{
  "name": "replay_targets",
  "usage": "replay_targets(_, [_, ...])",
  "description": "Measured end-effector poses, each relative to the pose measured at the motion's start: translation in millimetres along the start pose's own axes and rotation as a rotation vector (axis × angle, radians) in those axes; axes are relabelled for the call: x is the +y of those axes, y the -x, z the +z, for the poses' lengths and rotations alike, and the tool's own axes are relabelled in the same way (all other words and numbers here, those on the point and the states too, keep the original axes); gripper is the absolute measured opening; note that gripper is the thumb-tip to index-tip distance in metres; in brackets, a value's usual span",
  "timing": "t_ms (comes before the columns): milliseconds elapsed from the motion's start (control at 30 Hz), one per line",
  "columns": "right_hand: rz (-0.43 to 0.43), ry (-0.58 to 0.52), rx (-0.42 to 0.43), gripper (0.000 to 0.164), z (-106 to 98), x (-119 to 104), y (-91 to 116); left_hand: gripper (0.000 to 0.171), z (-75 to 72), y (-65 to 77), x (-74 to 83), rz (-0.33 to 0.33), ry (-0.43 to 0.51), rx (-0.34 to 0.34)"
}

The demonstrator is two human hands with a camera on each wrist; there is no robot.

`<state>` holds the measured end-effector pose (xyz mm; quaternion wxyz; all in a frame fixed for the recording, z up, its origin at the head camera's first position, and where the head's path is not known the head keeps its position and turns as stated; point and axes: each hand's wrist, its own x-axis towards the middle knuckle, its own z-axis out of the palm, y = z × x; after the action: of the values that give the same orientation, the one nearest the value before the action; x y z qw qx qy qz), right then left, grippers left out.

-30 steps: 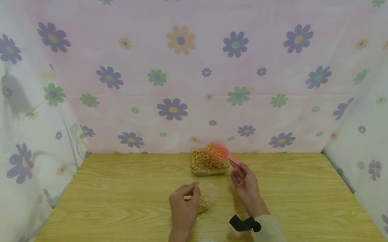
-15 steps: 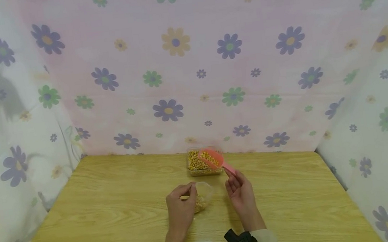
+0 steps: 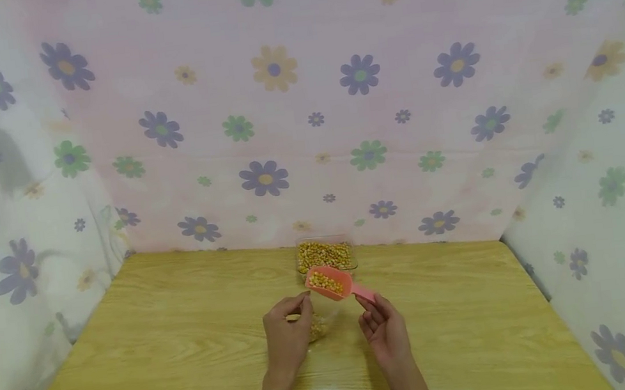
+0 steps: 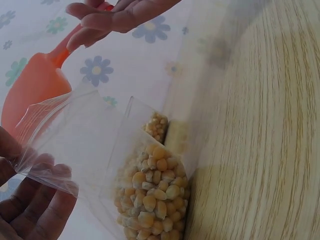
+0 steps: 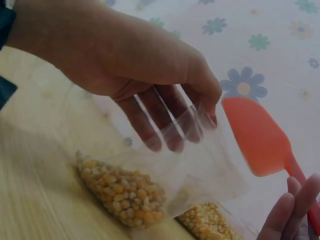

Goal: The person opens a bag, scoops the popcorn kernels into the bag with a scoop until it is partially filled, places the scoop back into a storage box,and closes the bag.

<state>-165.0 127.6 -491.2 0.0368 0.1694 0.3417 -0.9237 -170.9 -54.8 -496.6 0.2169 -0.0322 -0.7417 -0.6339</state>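
Observation:
My left hand pinches the upper edge of a clear plastic bag. Corn kernels fill the bag's lower part, which rests on the table. In my right hand is the handle of a pink-red scoop, gripped between thumb and fingers. Corn kernels lie in the scoop's bowl. The scoop hangs above the bag's mouth, close to the left fingertips. Just behind it stands a clear rectangular container with more corn kernels; the scoop covers part of its front.
Wood-grain table extends to both sides of the hands. A flower-print cloth hangs behind the table and along its left and right sides.
My right hand has drawn the loaded scoop from over the container toward me and left, to above the bag. The left hand keeps its pinch on the bag. The head view has shifted slightly.

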Motion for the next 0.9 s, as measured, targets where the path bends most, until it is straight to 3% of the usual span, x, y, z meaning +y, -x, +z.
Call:
replay_targets(267, [-0.03, 0.107, 0.027, 0.034, -9, 1, 2, 0.015, -2.6, -2.1, -0.8, 0.023, -0.028, -0.003])
replay_targets(500, [-0.044, 0.178, 0.037, 0.035, -18, -8, 2, 0.015, 0.1, 1.1, -1.8, -0.009, 0.006, -0.002])
replay_targets(900, [-0.102, 0.329, -0.016, 0.034, -9, -17, 7, 0.015, -0.4, 1.6, -0.3, 0.029, -0.009, 0.013])
